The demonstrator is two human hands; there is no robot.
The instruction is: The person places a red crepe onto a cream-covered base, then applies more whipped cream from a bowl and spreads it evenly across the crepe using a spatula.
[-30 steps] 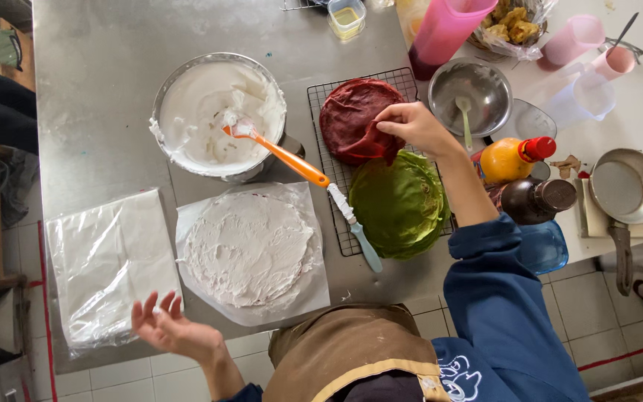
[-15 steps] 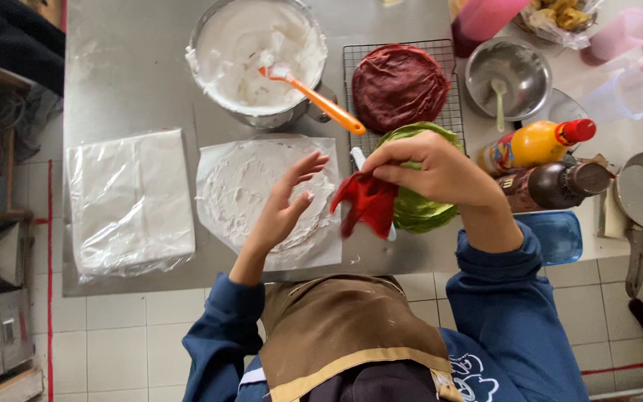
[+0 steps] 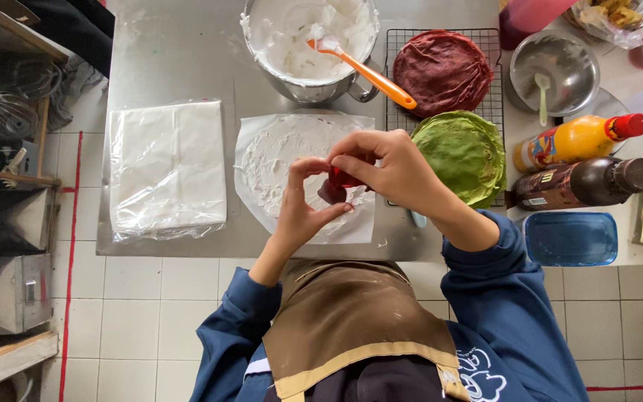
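I see a steel table, tiled floor below its near edge. Directly on it: a stack of clear plastic sheets at left; a sheet with a cream-covered crepe in the middle; a metal mixing bowl of white cream behind that; a wire rack to the right, carrying a red crepe and a green crepe. A blue container sits at the right end on a paler surface.
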